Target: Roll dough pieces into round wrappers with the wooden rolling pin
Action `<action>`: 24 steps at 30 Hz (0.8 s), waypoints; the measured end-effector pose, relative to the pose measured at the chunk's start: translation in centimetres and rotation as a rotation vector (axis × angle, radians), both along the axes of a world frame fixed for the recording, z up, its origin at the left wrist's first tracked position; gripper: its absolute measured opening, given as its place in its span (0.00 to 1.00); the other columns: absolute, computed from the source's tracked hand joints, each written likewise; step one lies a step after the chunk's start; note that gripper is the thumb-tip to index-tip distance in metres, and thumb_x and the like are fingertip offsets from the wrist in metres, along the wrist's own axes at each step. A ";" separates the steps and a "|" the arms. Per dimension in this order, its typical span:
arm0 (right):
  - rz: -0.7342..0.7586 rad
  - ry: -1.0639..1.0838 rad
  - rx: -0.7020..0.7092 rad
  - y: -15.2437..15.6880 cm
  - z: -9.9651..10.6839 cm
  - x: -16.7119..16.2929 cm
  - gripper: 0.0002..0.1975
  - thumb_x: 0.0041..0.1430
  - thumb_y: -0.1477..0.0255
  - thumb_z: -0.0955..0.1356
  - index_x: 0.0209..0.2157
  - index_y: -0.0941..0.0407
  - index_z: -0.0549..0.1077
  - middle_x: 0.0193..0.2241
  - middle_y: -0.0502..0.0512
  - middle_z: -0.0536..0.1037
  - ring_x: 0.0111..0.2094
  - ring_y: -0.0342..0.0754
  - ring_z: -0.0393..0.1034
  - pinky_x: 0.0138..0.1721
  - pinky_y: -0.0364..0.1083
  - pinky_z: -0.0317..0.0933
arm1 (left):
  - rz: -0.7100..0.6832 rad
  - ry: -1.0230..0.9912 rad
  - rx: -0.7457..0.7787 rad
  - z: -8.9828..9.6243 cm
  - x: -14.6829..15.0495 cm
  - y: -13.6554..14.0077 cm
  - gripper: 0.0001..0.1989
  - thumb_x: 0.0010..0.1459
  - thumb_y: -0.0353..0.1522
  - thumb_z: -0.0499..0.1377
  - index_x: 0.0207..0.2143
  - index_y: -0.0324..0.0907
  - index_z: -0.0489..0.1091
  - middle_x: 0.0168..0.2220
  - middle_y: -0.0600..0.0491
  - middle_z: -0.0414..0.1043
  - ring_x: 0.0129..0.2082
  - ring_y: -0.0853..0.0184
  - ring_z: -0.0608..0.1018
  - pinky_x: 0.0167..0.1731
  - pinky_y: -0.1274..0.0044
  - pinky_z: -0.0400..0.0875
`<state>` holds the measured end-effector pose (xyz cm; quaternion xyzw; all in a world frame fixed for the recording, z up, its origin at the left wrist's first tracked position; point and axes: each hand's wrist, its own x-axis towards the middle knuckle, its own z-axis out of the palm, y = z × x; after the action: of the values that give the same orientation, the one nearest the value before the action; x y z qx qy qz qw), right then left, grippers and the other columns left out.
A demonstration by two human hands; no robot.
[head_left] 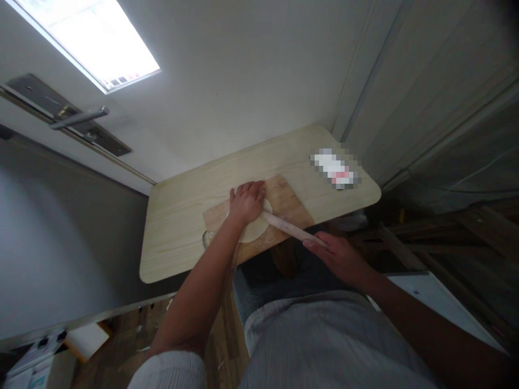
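A round, flat sheet of dough (256,231) lies on a wooden board (288,200), partly covered by my left hand and forearm. My left hand (248,202) rests over the dough's far side, palm down with its fingers stretched out. A pale, floury rolling pin (292,227) slants across the dough's right edge. Its far end reaches the side of my left hand, and whether it runs on beneath cannot be seen. My right hand (334,254) is closed around the pin's near end, just off the table's front edge.
The board sits on a light wood table (174,227) pushed against a white door with a metal handle (81,118). A blurred-out object (334,168) lies at the table's right. Wooden slats (399,246) and a white panel (433,297) stand to my right.
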<state>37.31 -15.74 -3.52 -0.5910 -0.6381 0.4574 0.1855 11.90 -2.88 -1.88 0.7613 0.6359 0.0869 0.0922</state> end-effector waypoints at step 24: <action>-0.252 0.164 0.011 3.1 -0.5 1.6 0.20 0.60 0.51 0.65 0.34 0.55 0.73 0.18 0.46 0.69 0.21 0.44 0.62 0.23 0.44 0.54 | 0.144 0.071 0.067 -0.2 3.5 4.3 0.20 0.68 0.39 0.44 0.52 0.46 0.71 0.55 0.45 0.71 0.56 0.53 0.71 0.57 0.58 0.61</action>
<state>38.88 -12.63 -3.98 -0.6261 -0.5440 0.4736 0.2963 15.36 1.37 -2.04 0.7190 0.6885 0.0873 0.0376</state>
